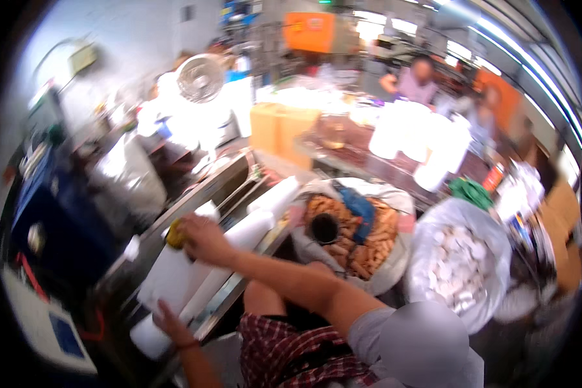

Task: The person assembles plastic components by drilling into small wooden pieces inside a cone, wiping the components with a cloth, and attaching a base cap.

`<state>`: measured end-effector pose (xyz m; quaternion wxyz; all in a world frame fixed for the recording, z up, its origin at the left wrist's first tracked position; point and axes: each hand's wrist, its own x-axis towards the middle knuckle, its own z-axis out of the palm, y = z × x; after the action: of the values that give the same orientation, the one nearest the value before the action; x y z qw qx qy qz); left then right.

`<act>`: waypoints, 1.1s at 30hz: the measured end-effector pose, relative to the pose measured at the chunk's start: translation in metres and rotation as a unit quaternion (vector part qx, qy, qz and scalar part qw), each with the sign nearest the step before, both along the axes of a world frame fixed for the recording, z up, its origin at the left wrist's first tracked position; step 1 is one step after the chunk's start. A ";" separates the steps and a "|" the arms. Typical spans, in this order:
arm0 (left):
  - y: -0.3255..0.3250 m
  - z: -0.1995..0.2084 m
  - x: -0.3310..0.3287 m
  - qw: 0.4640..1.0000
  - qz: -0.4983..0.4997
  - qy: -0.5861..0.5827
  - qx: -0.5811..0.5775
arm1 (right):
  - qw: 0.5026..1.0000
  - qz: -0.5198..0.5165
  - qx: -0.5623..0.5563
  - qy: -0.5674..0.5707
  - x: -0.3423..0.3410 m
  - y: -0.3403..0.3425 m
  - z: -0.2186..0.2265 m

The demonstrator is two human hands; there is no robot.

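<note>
The head view shows us a white sheet (168,275) lying slantwise over a long metal trough (216,307), directly in front of the person. At its far edge the right hand (204,239) has its fingers curled around a small yellow thing (174,234), too blurred for us to name. Near the sheet's close end, the left hand (172,326) has its fingers stretched and apart; we cannot tell whether they touch the sheet. A white roll (236,239) lies lengthwise beside the sheet. To the right we see an open sack (396,268) of tan pieces (381,242), with a black cup (324,228) and a blue cloth (357,210) on top. Next to it stands a clear bag (496,258) of white pieces (459,265). Farther off are a yellow box (281,132), a fan (199,79) and a co-worker (415,84).
</note>
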<state>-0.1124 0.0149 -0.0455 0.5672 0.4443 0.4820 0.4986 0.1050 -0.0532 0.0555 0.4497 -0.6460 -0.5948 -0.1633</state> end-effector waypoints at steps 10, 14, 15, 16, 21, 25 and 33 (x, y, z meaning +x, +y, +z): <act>-0.061 0.063 0.042 0.904 -0.225 -0.352 -0.093 | 0.994 -0.080 0.079 0.019 -0.053 -0.089 -0.025; -0.088 0.079 0.050 0.856 -0.274 -0.415 -0.140 | 0.954 0.041 0.161 0.251 -0.083 -0.102 -0.034; -0.093 0.080 0.052 0.853 -0.272 -0.421 -0.148 | 0.930 0.057 0.176 0.317 -0.086 -0.106 -0.035; -0.100 0.082 0.054 0.849 -0.271 -0.426 -0.157 | 0.918 0.081 0.225 0.317 -0.078 -0.102 -0.043; -0.111 0.091 0.050 0.865 -0.232 -0.408 -0.179 | 0.742 0.158 0.105 0.643 -0.034 -0.141 -0.048; -0.101 0.072 0.018 0.954 -0.224 -0.182 -0.082 | 0.803 0.021 0.077 0.591 0.006 -0.258 -0.027; -0.126 0.017 -0.029 0.910 -0.380 0.026 -0.161 | 0.881 -0.191 -0.412 0.131 0.102 -0.479 -0.045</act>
<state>-0.1413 -0.1108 -0.0289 0.7649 0.5093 0.3649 0.1494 0.2067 -0.5322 0.0102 0.1767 -0.8896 -0.4091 0.1001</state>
